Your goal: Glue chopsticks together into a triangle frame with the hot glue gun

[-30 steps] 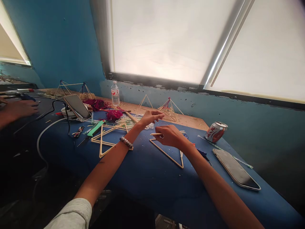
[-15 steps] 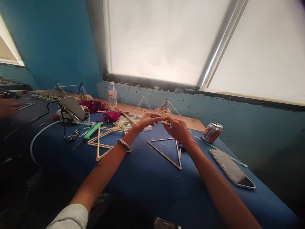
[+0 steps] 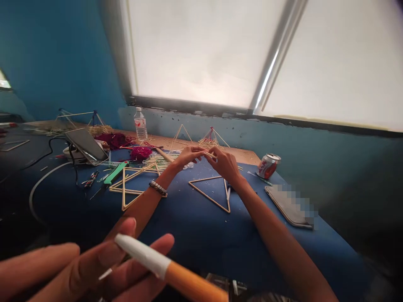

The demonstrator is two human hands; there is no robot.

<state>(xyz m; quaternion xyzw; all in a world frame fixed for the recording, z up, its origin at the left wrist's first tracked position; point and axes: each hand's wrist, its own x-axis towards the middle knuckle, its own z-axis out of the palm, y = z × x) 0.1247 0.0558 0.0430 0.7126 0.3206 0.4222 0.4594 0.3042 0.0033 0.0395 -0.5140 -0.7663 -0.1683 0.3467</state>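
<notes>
My left hand (image 3: pixel 189 156) and right hand (image 3: pixel 225 163) meet above the blue cloth (image 3: pixel 189 235) covering the tabletop, toward its far edge, and between them I hold a thin wooden stick (image 3: pixel 210 154). My fingers are curled closed, pinching it at the tips, though it is too small here to tell exactly which fingers bear on it. It should weigh next to nothing and feel stiff, but a stick this slim could snap if levered and may roll on its smooth surface, so I would hold it with my fingertips near the spot being worked, not out at a far end. Just below my hands, a triangle of similar sticks (image 3: pixel 209 197) lies flat on the cloth, with a larger stick frame (image 3: pixel 132 184) to its left, beside a green-handled knife (image 3: pixel 113 173). A beaded bracelet (image 3: pixel 157 188) circles my left wrist. Small stick pyramids (image 3: pixel 212 138) stand near the far edge, and a soda can (image 3: pixel 268 166) lies toward the right. Close to the camera at the bottom left, a co-worker's hand (image 3: pixel 85 264), apart from mine, holds a white-tipped orange rod (image 3: pixel 170 268).
</notes>
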